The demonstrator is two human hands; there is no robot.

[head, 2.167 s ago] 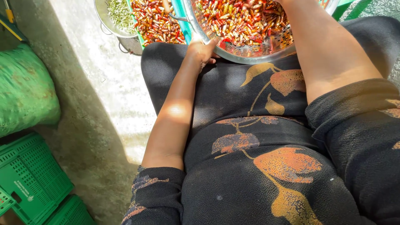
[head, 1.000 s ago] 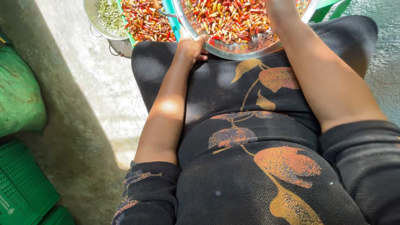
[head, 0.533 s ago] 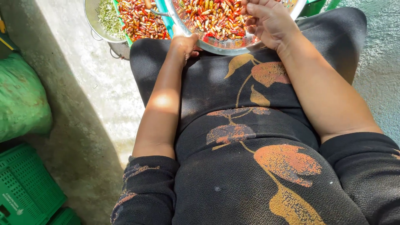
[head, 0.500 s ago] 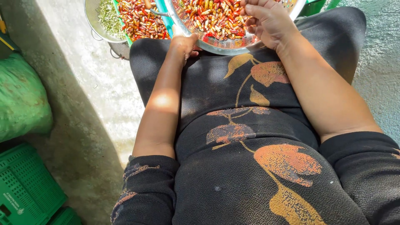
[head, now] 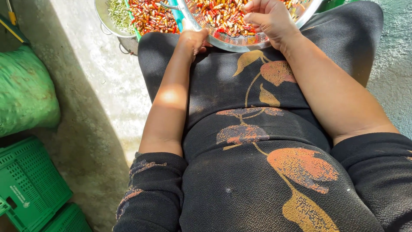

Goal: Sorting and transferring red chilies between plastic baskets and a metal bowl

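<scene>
A round metal bowl [head: 240, 43] full of red, orange and yellow chili peppers [head: 219, 17] rests on my lap, on a black dress with orange leaves. My left hand [head: 194, 39] grips the bowl's near rim, thumb over the edge. Over the peppers at the near right side of the bowl, my right hand [head: 268, 19] has its fingers curled and pinched together. Whether a pepper sits between those fingertips is hidden.
A metal colander [head: 112, 19] with green stems stands on the concrete floor at top left, beside a green tray of red chilies [head: 150, 17]. A full green sack [head: 25, 92] and green plastic crates [head: 30, 184] line the left side.
My right hand has drawn back from deep in the bowl toward its near rim. My left hand stays on the rim. The view has dipped toward my lap.
</scene>
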